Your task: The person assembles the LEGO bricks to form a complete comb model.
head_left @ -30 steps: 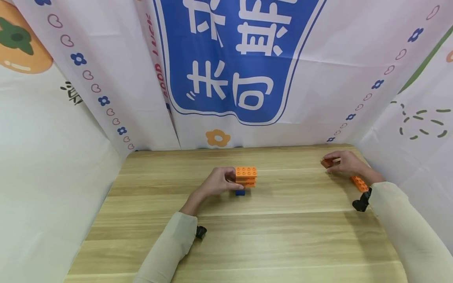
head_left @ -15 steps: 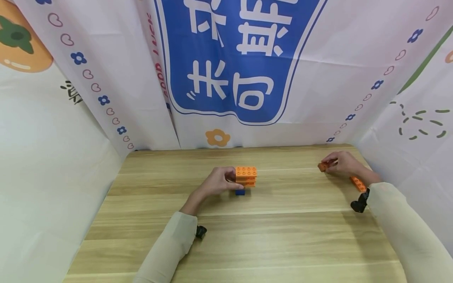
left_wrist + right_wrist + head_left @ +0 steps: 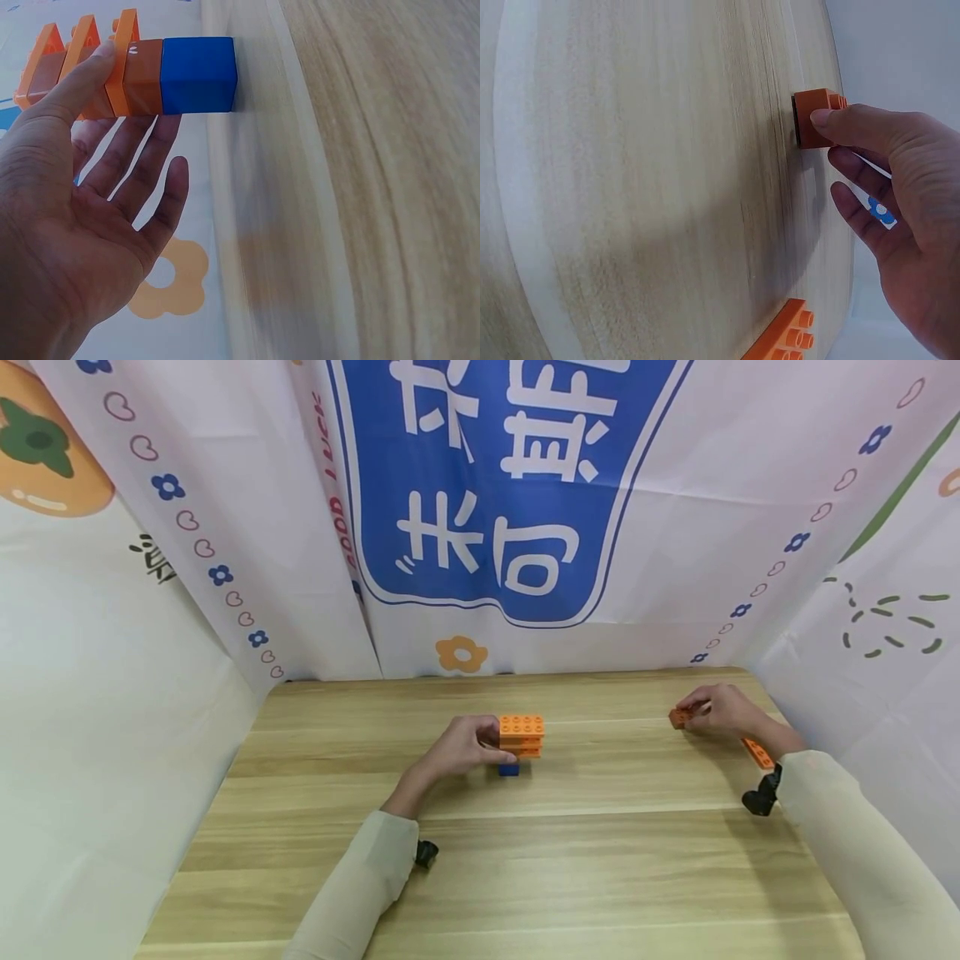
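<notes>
Right grip [image 3: 922, 195] narrow, on brown brick [image 3: 807, 126]

Long sleeves on both arms. Left sleeve [image 3: 360, 881] and right sleeve [image 3: 862, 852]: pale beige-grey, faint green tint, plain fabric, soft creases toward the cuffs. Black left wrist unit [image 3: 427, 854], small, blocky, pokes out beside the cuff. Black right wrist unit [image 3: 761, 797] (more of it shows): slim upper part, bulkier lower end. Left grip [image 3: 465, 746] and right grip [image 3: 727, 709] bare.

head view forward and down, wrist views near hands [image 3: 82, 225] [image 3: 926, 180], shared tabletop [image 3: 600, 868]
</notes>
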`<action>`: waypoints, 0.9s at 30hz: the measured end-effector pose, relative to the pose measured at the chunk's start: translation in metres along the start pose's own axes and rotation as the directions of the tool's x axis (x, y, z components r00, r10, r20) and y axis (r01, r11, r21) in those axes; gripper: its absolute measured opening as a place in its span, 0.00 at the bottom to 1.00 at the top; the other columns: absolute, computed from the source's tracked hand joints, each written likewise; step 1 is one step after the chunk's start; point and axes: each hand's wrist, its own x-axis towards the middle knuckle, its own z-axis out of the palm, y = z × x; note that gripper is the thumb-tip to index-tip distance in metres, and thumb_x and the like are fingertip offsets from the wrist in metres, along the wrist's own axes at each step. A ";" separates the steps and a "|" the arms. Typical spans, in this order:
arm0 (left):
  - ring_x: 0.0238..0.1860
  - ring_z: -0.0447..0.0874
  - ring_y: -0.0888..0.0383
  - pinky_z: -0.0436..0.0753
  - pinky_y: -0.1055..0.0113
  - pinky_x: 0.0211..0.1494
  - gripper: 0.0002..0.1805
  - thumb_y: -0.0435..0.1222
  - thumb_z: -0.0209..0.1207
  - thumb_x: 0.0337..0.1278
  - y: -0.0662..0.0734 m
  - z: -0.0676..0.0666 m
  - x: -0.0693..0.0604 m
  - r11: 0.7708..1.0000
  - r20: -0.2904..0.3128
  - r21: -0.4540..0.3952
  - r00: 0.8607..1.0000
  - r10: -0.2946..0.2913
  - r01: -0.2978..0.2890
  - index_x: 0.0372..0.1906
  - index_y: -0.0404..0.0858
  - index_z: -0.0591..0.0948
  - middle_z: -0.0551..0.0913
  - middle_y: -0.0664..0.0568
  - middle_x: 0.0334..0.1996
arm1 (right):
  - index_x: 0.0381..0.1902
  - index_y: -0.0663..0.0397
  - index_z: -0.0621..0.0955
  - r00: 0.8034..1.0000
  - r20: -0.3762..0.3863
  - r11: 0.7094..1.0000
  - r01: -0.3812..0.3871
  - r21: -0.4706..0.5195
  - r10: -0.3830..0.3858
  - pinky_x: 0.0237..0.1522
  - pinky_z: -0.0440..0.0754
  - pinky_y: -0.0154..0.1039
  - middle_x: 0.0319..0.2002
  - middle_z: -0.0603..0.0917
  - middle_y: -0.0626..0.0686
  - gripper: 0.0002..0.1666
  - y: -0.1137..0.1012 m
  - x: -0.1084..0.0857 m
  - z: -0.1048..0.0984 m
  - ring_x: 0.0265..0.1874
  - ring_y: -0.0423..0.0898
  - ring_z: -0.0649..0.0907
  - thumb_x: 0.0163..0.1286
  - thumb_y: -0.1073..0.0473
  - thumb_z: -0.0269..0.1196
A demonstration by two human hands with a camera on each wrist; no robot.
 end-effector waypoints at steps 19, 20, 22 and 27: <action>0.36 0.84 0.57 0.82 0.64 0.41 0.15 0.44 0.79 0.56 0.001 0.001 0.000 1.000 -0.007 -0.005 1.000 -0.010 0.010 0.34 0.44 0.82 0.87 0.56 0.36 | 0.49 0.56 0.91 0.999 0.001 0.997 0.051 -0.061 -0.051 0.46 0.84 0.50 0.49 0.91 0.57 0.17 -0.024 0.005 0.002 0.48 0.58 0.88 0.61 0.64 0.79; 0.36 0.84 0.57 0.82 0.64 0.40 0.15 0.44 0.79 0.56 0.001 0.001 0.000 1.000 -0.008 -0.005 1.000 -0.009 0.009 0.34 0.44 0.83 0.87 0.56 0.36 | 0.49 0.56 0.91 0.999 0.002 0.997 0.052 -0.057 -0.052 0.47 0.84 0.52 0.49 0.91 0.57 0.17 -0.026 0.005 0.002 0.48 0.58 0.87 0.61 0.64 0.79; 0.36 0.83 0.57 0.82 0.64 0.40 0.15 0.43 0.79 0.56 0.001 0.001 0.000 1.000 -0.008 -0.008 1.000 -0.007 0.007 0.34 0.44 0.83 0.87 0.56 0.36 | 0.49 0.55 0.91 0.998 0.005 0.997 0.059 -0.051 -0.059 0.49 0.84 0.55 0.49 0.91 0.57 0.17 -0.030 0.005 0.002 0.49 0.59 0.87 0.62 0.63 0.79; 0.35 0.83 0.57 0.83 0.63 0.40 0.15 0.44 0.79 0.56 -0.001 0.002 0.001 1.000 -0.013 -0.008 1.000 -0.004 0.004 0.34 0.44 0.82 0.87 0.56 0.35 | 0.50 0.55 0.91 0.996 0.007 0.996 0.084 -0.036 -0.084 0.53 0.84 0.62 0.49 0.91 0.57 0.17 -0.039 0.008 0.003 0.50 0.60 0.88 0.62 0.62 0.79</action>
